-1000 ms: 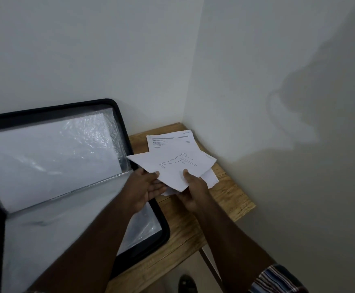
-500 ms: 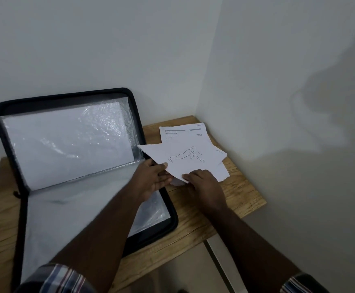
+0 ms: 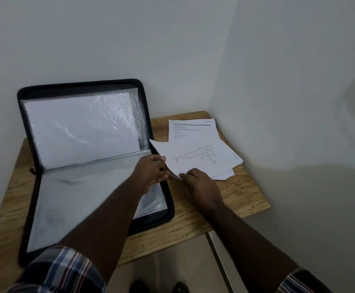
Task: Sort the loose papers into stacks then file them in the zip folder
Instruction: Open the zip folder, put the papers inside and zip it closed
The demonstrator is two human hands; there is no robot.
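Head view: over the last second my view has pulled back and my hands have come lower, so the sheet with the push-up figure (image 3: pixel 195 159) I held up off the pile a second ago now lies nearly flat on the loose papers (image 3: pixel 193 132) at the back right corner of the wooden table (image 3: pixel 235 193). My left hand (image 3: pixel 151 172) pinches its near left edge, thumb on top and fingers curled under. My right hand (image 3: pixel 199 182) has turned palm down and rests its fingers on the near corner of the pile; I cannot tell whether it grips anything. I judge the sorting barely begun: the sheets are fanned and skewed, not squared into stacks.

The zip folder (image 3: pixel 83 85) lies open just left of the papers, its lid propped against the wall, clear plastic sleeves (image 3: pixel 81 132) glinting inside with white sheets behind them. My left forearm crosses the folder's lower half, so that half is partly covered. The table's right edge is near the pile, leaving little room for separate stacks.
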